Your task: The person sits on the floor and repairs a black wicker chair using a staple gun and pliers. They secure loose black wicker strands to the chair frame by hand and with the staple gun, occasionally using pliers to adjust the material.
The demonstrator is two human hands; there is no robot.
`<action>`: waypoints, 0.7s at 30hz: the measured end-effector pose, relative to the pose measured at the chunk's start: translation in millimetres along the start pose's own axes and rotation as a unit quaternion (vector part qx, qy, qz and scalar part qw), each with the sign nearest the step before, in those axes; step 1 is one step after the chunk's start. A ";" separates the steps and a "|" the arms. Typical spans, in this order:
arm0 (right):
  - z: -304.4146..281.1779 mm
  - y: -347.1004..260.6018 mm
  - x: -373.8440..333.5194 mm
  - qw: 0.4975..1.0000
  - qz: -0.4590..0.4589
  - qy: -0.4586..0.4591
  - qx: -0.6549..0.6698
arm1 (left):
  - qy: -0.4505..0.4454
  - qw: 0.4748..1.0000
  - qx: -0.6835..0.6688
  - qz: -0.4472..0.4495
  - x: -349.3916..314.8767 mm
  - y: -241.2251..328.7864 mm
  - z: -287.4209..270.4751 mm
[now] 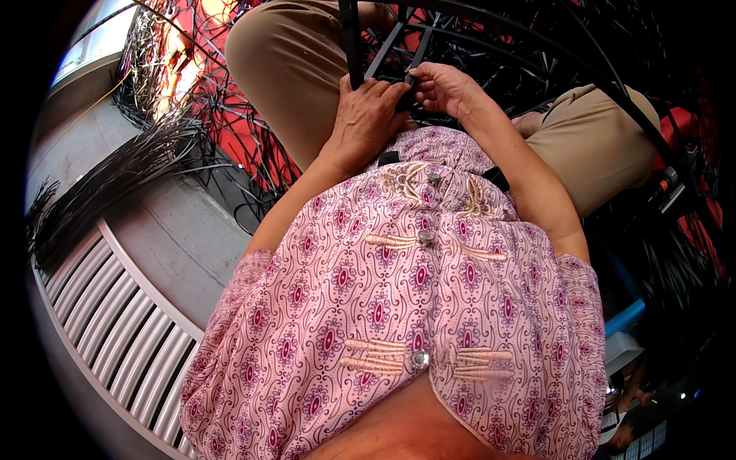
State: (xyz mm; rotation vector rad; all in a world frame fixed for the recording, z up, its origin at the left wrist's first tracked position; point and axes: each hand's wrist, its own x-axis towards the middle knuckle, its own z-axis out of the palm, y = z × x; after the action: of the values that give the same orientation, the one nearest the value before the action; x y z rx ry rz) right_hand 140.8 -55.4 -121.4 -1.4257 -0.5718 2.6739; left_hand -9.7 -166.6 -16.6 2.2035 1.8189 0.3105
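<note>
The person sits looking down over a pink patterned shirt (399, 307), knees in tan trousers (284, 69) spread to either side. Between the knees stands a black metal frame (399, 34) of thin bars, wound about with black strands. The left hand (366, 115) is clenched around an upright black bar (351, 42) of this frame, fingers curled over it near its lower end. The right hand (443, 86) lies just beside it, touching the left fingertips, and pinches a thin black strand (420, 54) that runs up along the frame's slanted bars. To the person's left, a bundle of loose black strands (115, 176) lies on the grey floor (176, 238), near a ribbed white panel (115, 322).
</note>
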 end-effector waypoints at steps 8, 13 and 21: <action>-1.5 1.1 2.4 1.000 0.001 -0.004 0.003 | 0.016 0.999 -0.034 -0.004 -2.1 -0.2 -0.3; -1.4 0.8 1.6 1.000 0.002 -0.004 0.002 | 0.020 0.998 -0.051 -0.013 -3.5 -2.4 1.7; -1.8 -0.6 1.7 1.000 0.007 -0.008 -0.001 | 0.046 0.998 -0.010 -0.029 -7.6 1.3 13.1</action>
State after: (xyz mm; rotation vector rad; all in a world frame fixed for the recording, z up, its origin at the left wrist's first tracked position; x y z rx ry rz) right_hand 141.3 -54.0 -123.4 -1.4162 -0.5670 2.6983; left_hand -5.6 -175.2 -28.5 2.1509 1.9149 0.4224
